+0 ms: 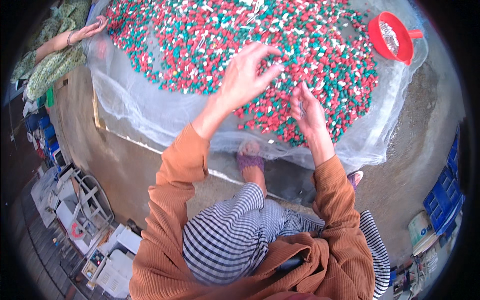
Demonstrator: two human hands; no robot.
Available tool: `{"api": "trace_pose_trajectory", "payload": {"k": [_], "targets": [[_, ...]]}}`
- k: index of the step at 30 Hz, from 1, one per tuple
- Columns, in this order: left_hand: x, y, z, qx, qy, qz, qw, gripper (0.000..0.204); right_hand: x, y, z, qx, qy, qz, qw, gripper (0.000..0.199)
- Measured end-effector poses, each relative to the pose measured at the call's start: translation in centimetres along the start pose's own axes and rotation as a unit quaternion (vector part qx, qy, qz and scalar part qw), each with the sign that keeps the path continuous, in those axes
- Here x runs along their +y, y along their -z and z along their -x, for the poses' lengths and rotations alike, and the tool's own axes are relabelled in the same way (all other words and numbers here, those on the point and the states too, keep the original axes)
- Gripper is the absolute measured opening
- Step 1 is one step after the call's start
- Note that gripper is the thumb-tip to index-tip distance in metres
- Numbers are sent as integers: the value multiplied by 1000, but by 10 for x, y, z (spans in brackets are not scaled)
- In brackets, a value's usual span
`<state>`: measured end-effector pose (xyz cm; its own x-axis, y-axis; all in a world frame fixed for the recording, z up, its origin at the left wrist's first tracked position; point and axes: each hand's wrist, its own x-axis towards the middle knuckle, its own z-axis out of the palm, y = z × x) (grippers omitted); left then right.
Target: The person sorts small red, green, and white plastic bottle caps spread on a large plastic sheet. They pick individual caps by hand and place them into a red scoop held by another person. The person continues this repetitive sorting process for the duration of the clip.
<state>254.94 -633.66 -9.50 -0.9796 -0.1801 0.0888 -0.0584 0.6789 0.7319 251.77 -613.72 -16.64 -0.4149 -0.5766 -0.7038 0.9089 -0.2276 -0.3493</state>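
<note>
A wide heap of small red, green and white pieces lies on a translucent mesh sheet spread over the ground. My left hand hovers over the heap's near edge with fingers spread, holding nothing that shows. My right hand is beside it, fingers closed around a few thin silvery pieces. Both arms wear rust-brown sleeves. A red funnel-shaped scoop holding silvery bits rests at the heap's far right.
Another person's hand and patterned sleeve reach onto the mesh at the far left. My foot in a purple sandal sits under the mesh edge. Blue crates stand right; white appliances lie lower left.
</note>
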Motion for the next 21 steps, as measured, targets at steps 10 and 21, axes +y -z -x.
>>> {"api": "trace_pose_trajectory", "payload": {"k": [10,21], "targets": [[-66,-87,-114,127,31,-357,925,47,-36,32,9,65,42,-19,997,30],[16,-114,71,-166,-52,-112,978,61,-65,31,7,80,110,60,989,28]]}}
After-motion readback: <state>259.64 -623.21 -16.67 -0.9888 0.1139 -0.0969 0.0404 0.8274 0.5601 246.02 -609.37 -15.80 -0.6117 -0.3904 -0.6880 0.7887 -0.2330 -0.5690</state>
